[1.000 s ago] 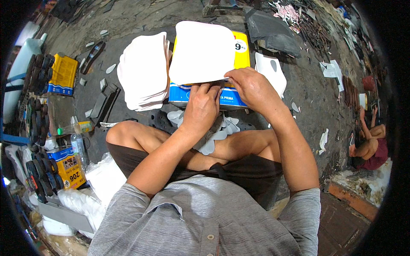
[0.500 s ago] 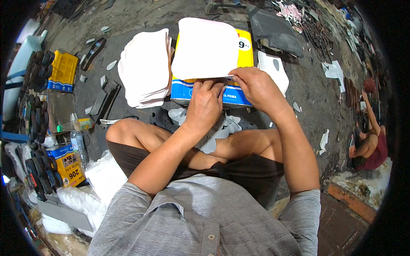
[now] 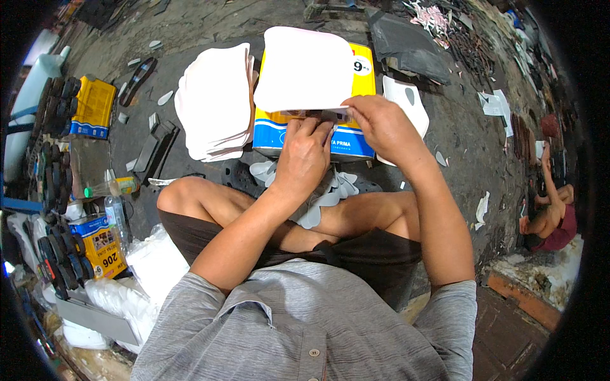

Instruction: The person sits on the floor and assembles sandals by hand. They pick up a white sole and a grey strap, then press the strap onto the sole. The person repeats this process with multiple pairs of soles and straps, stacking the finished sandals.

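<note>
at twelve o'clock, a white sheet (image 3: 307, 70) is lying on a yellow-and-blue container (image 3: 270, 138). the right hand (image 3: 384, 127) is pinching the sheet's five o'clock corner. the left hand (image 3: 302, 155) is resting near its six o'clock edge, fingers bent; whether gripping, i cannot tell.

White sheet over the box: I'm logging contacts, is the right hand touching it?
Touching: the head view shows the right hand pinching the sheet by its near-right corner.
</note>
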`<move>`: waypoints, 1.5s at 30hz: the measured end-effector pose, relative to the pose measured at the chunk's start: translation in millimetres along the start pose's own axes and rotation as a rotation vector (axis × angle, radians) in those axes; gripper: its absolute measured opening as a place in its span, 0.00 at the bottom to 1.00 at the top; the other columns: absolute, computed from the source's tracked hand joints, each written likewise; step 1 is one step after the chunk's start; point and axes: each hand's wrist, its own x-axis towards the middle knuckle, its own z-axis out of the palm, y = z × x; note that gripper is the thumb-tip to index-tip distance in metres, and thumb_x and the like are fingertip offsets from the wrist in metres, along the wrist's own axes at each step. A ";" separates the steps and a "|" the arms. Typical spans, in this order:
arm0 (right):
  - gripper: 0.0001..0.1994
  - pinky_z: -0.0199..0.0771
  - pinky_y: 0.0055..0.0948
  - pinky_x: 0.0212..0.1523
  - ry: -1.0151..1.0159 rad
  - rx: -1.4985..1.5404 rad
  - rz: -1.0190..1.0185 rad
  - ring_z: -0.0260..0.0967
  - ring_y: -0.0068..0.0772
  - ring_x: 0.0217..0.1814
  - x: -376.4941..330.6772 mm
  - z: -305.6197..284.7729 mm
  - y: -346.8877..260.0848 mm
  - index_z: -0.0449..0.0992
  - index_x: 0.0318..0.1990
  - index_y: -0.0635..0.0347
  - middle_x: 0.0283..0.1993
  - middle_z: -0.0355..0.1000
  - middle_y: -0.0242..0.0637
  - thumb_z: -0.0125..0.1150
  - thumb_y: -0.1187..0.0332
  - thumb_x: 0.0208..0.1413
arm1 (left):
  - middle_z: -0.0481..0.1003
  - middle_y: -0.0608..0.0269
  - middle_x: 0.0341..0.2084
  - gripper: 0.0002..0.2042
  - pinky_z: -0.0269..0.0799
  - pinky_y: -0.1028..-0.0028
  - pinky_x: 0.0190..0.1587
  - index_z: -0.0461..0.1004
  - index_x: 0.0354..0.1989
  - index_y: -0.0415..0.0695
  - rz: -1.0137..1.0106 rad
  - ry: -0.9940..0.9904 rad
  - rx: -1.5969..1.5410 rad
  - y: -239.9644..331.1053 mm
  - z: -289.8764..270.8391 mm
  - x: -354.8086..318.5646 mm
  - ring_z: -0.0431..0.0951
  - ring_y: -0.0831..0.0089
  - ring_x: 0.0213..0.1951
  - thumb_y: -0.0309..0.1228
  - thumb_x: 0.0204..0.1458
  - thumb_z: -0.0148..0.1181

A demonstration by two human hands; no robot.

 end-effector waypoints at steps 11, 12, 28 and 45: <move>0.08 0.78 0.52 0.46 -0.050 0.030 0.058 0.78 0.61 0.43 -2.9 4.0 -3.9 0.80 0.44 0.63 0.38 0.79 0.56 0.58 0.69 0.63 | 0.79 0.50 0.36 0.07 0.71 0.58 0.48 0.83 0.41 0.38 -0.014 -0.013 0.014 1.0 -1.1 -0.5 0.75 0.52 0.40 0.26 0.56 0.65; 0.08 0.78 0.52 0.46 -0.052 0.032 0.074 0.78 0.61 0.43 -4.2 6.3 -4.0 0.80 0.44 0.63 0.38 0.79 0.56 0.58 0.70 0.63 | 0.79 0.50 0.36 0.07 0.71 0.57 0.48 0.83 0.41 0.38 -0.017 -0.015 0.018 0.4 -0.7 -0.6 0.75 0.52 0.40 0.26 0.56 0.65; 0.09 0.77 0.47 0.48 -0.103 0.022 0.057 0.77 0.56 0.45 -21.3 26.4 -4.9 0.80 0.46 0.64 0.42 0.79 0.52 0.59 0.70 0.64 | 0.72 0.54 0.42 0.14 0.67 0.57 0.49 0.81 0.51 0.48 -0.048 -0.077 0.213 17.6 -22.1 -30.8 0.70 0.54 0.46 0.35 0.58 0.66; 0.16 0.78 0.44 0.54 -0.141 -0.214 0.051 0.72 0.50 0.55 -40.1 44.6 -27.5 0.77 0.53 0.68 0.47 0.75 0.47 0.52 0.73 0.59 | 0.71 0.65 0.58 0.28 0.66 0.57 0.50 0.76 0.64 0.66 0.138 -0.359 0.390 -16.3 -42.6 16.1 0.70 0.57 0.51 0.26 0.55 0.54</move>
